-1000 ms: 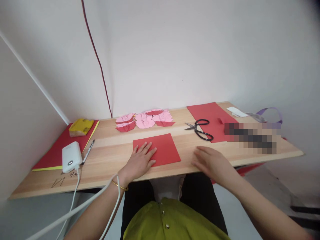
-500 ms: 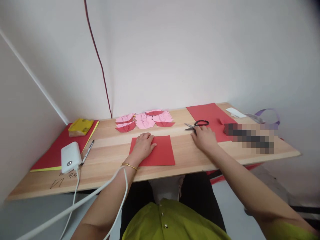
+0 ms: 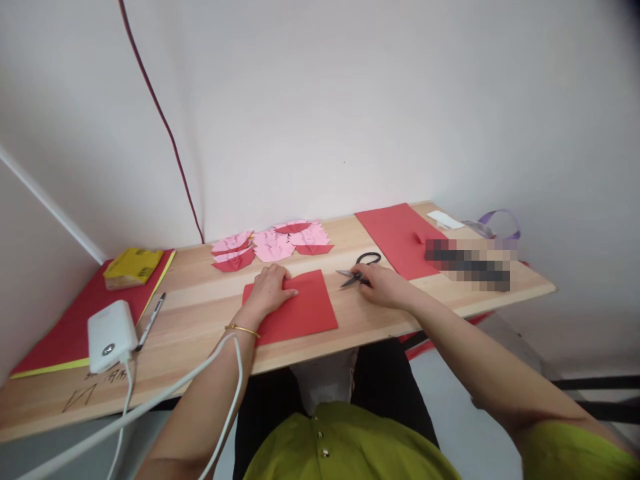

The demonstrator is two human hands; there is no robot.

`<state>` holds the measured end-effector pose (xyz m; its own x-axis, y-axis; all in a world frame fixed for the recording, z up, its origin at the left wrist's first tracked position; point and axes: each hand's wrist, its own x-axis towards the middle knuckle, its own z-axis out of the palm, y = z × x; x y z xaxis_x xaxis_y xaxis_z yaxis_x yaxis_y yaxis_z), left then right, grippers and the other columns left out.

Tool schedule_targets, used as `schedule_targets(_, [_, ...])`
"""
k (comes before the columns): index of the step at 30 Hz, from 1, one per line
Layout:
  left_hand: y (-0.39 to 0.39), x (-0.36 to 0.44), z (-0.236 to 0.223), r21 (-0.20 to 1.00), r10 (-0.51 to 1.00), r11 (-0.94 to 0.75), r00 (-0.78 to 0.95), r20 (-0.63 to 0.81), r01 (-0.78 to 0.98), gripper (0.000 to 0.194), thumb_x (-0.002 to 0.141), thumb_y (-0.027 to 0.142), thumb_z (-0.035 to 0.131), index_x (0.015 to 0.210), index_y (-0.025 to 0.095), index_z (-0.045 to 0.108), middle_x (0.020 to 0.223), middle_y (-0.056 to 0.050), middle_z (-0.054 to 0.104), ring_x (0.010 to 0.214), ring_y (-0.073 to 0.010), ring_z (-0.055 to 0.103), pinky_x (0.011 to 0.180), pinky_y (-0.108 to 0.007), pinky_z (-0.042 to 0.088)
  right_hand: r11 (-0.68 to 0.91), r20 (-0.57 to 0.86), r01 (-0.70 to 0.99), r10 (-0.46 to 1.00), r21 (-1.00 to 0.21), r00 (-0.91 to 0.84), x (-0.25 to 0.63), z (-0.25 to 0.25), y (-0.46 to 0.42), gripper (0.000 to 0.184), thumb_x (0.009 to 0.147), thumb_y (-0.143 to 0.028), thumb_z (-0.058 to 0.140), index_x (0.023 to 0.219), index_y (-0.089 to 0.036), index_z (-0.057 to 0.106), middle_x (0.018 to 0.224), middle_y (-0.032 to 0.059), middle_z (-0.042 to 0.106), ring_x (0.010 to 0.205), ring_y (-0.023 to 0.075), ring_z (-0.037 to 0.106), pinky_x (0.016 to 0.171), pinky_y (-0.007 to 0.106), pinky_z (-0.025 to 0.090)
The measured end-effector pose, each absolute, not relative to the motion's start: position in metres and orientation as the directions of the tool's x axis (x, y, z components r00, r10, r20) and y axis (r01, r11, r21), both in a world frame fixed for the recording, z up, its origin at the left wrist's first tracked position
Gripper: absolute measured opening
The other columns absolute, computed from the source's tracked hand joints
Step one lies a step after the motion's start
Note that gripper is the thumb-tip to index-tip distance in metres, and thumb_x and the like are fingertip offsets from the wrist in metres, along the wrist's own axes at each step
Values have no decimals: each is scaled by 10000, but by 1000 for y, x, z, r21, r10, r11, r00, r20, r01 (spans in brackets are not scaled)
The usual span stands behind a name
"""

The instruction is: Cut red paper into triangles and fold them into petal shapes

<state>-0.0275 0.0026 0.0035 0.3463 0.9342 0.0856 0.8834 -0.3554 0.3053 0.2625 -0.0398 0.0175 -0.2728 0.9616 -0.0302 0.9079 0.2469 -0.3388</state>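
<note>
Lying at the far left of the wooden table point(image 3: 210, 292), a dark red sheet point(image 3: 70, 327) with a yellow edge carries a yellow packet point(image 3: 133, 268) toward its far side, and a white power bank point(image 3: 111, 337) overlaps its near right edge, a white cable point(image 3: 124, 423) running down from it. A pen point(image 3: 151, 322) slants just right of the power bank. Farther right, by the wall, I see pink and red cut papers point(image 3: 274, 245) grouped together. Nearer, at mid-table, the person's left hand point(image 3: 270, 288) rests palm down on the left part of a red paper square point(image 3: 307, 307), fingers together, thumb held out to the right; a gold bangle point(image 3: 243, 329) circles that wrist. Just right of the square, the right hand point(image 3: 383, 285) curls its fingers around the scissors point(image 3: 353, 279), whose blades stand parted and point left, one black loop showing beyond the fingers. On the far right lies a large red sheet point(image 3: 390, 233), with a white strip point(image 3: 445, 220) and a purple strap point(image 3: 515, 228) farther right, and something blurred out nearer
</note>
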Motion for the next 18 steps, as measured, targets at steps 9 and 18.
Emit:
schedule_targets(9, [-9,-29,-1,428,909,-414,339,243,803,263,718,293,671,950,232,563,983,-20,652,916,-206,576,865,-355,386,199,-10,848,972,-491,-233,271,17,-49,331,847,-272,469,1161,-226,562,1000,52,680,874,202,635,695,252,449])
schedule_targets(18, [-5,-29,-7,436,875,-467,334,350,769,203,780,240,586,979,200,593,990,-53,641,931,-203,567,870,-357,409,314,134,807,949,-500,-286,271,2,-50,311,881,-268,442,1152,-218,584,1140,66,648,1017,222,610,843,328,484])
